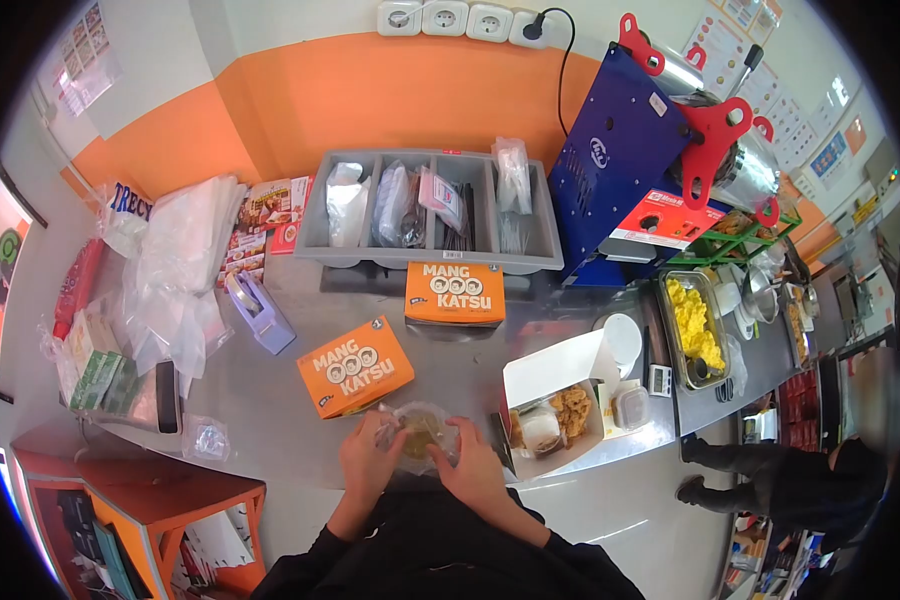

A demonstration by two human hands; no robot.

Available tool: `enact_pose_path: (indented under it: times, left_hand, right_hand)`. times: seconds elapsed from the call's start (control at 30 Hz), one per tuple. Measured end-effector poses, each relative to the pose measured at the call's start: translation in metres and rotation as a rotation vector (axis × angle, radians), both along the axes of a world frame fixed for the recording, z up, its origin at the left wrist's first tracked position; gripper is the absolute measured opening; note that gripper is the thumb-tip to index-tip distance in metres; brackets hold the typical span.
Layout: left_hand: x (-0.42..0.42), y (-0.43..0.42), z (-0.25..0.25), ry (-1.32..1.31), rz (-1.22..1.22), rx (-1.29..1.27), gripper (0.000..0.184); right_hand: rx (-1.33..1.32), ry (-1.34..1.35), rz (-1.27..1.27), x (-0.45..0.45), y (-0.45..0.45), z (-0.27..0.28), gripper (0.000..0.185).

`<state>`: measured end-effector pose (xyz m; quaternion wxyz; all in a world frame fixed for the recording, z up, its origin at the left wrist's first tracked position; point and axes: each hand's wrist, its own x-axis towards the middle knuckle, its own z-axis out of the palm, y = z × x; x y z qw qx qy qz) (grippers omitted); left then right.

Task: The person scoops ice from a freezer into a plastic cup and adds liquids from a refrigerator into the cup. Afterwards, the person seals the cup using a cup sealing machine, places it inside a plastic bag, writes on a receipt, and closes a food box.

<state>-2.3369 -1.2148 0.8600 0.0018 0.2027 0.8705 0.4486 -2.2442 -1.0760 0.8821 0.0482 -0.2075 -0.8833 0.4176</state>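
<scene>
Both of my hands are at the front edge of the metal counter, around a round clear plastic tub (421, 432) with yellowish-brown contents. My left hand (370, 455) grips its left side, and my right hand (470, 462) grips its right side, thumbs near the rim. Just behind my left hand stands a closed orange box (356, 366). A second orange box (455, 296) is farther back, against the grey tray. Right of my right hand, an open white box (560, 370) holds fried pieces (572, 411) and a small lidded cup (541, 428).
A grey compartment tray (430, 256) with packets lies at the back. A tape dispenser (260, 313) and plastic bags (183, 235) are left. On the right are a blue machine (610, 160) and a container of yellow food (692, 330). Another person (790, 480) is far right.
</scene>
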Motion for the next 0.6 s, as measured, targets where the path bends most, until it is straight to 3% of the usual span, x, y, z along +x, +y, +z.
enact_pose_path:
  times: [0.07, 0.17, 0.23, 0.3, 0.37, 0.47, 0.6]
  left_hand:
    - [-0.003, -0.012, 0.021, -0.173, -0.108, -0.066, 0.026]
    - [-0.012, -0.024, 0.047, 0.123, -0.187, 0.032, 0.018]
    - [-0.027, -0.029, 0.043, 0.011, -0.411, 0.271, 0.023]
    - [-0.032, -0.028, 0.023, -0.281, -0.551, 0.549, 0.03]
    - [-0.028, -0.023, -0.009, -0.761, -0.597, 0.858, 0.037]
    - [-0.026, -0.01, 0.021, -0.44, -0.71, 0.377, 0.04]
    - [-0.02, -0.006, 0.009, -0.249, -0.675, 0.284, 0.031]
  right_hand:
    - [-0.049, -0.146, -0.034, -0.005, -0.003, -0.002, 0.052]
    - [0.005, -0.003, -0.08, -0.008, -0.002, -0.014, 0.058]
    - [-0.033, 0.027, -0.037, -0.007, 0.0, -0.007, 0.059]
    - [-0.094, 0.061, 0.045, -0.005, 0.005, 0.011, 0.06]
    - [-0.177, 0.096, 0.159, -0.008, 0.01, 0.041, 0.061]
    - [-0.193, 0.187, 0.334, -0.017, 0.013, 0.06, 0.06]
    - [-0.035, 0.266, 0.472, -0.038, 0.006, 0.061, 0.05]
